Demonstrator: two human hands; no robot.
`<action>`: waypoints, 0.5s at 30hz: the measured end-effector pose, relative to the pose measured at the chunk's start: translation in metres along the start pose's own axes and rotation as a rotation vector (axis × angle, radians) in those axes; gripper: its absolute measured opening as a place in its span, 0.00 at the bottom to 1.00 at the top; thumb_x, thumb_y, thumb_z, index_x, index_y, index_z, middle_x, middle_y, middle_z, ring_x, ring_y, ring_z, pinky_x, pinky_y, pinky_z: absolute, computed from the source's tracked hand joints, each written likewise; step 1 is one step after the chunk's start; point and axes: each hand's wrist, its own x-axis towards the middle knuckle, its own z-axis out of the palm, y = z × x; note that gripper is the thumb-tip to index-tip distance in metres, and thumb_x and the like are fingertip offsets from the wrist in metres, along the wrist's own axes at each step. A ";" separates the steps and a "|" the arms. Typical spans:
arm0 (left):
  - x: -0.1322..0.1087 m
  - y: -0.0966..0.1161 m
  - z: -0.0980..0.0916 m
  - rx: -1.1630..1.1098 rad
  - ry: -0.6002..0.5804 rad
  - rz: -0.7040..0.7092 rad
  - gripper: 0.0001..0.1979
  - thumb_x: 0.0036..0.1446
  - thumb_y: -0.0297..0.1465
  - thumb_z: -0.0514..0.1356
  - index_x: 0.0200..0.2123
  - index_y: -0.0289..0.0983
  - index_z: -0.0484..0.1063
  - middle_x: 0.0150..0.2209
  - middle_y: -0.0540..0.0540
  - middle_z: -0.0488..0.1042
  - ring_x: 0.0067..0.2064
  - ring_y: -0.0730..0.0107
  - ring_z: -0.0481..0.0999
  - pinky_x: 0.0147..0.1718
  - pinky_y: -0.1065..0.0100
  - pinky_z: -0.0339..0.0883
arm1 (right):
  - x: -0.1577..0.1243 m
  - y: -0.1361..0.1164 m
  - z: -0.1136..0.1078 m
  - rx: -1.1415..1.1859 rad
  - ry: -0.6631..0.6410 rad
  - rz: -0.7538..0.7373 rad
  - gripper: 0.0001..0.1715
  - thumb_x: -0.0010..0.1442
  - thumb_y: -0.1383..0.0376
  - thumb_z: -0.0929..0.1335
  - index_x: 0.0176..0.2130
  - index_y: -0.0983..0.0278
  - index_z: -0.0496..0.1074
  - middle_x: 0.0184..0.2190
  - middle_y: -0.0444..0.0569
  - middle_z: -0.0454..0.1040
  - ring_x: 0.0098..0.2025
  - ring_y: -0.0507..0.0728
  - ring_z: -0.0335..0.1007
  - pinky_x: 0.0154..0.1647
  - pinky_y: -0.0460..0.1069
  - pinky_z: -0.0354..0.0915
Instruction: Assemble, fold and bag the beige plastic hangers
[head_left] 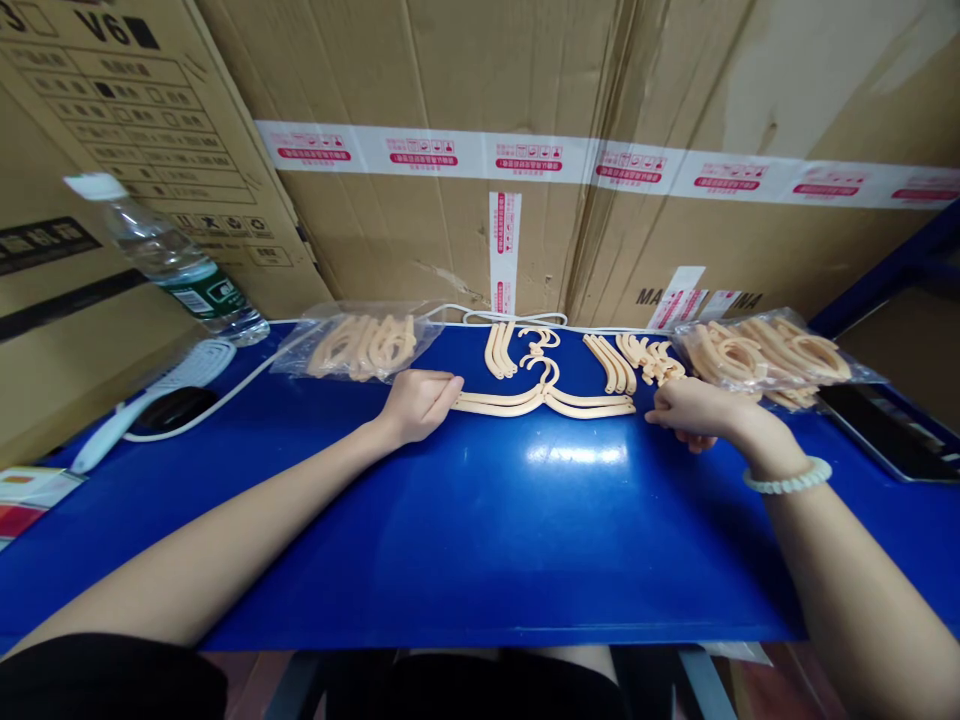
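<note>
Two beige plastic folding clothes hangers (510, 404) lie together on the blue table with their arms spread and hooks pointing away from me. My left hand (420, 405) is closed at the left end of their arms, thumb and forefinger pressed together there. Just beyond the right end, a small gap apart, my right hand (691, 408) rests with curled fingers; whatever is inside them is hidden. Behind the hangers lie loose hanger arms (500, 350), a few loose hooks (540, 340), another stack of arms (609, 364) and a heap of hook pieces (646, 356).
Clear bags of beige parts lie at left (367, 345) and right (757, 350). A water bottle (187, 270), a hairbrush (157, 395) and a black oval object (178, 408) are at far left. A dark phone-like device (892, 430) is at right. Cardboard boxes (420, 240) wall the back.
</note>
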 end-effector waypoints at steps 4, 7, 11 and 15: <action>0.000 0.000 0.000 0.016 -0.018 0.008 0.24 0.69 0.31 0.48 0.17 0.38 0.58 0.17 0.49 0.65 0.20 0.72 0.63 0.23 0.66 0.51 | 0.002 0.001 0.002 -0.076 0.022 -0.039 0.21 0.65 0.60 0.64 0.21 0.63 0.65 0.18 0.51 0.75 0.17 0.55 0.71 0.21 0.49 0.67; 0.001 0.000 0.001 0.030 -0.025 0.014 0.25 0.69 0.31 0.47 0.17 0.38 0.58 0.17 0.49 0.64 0.20 0.71 0.63 0.23 0.66 0.51 | 0.002 0.000 0.002 -0.132 0.035 -0.059 0.21 0.64 0.59 0.64 0.21 0.63 0.67 0.17 0.52 0.74 0.17 0.57 0.71 0.23 0.50 0.67; 0.001 0.000 0.001 0.045 -0.022 0.020 0.25 0.69 0.31 0.47 0.16 0.38 0.57 0.17 0.49 0.63 0.20 0.72 0.63 0.23 0.65 0.51 | 0.000 -0.003 0.002 -0.151 0.032 -0.056 0.21 0.64 0.62 0.63 0.21 0.63 0.67 0.16 0.51 0.74 0.17 0.56 0.71 0.24 0.50 0.67; 0.001 -0.001 0.002 0.052 -0.020 0.026 0.25 0.69 0.30 0.48 0.16 0.38 0.58 0.17 0.49 0.63 0.20 0.72 0.62 0.23 0.65 0.50 | -0.004 -0.007 0.000 -0.162 0.036 -0.051 0.22 0.64 0.64 0.64 0.20 0.62 0.66 0.16 0.52 0.74 0.18 0.57 0.72 0.24 0.51 0.66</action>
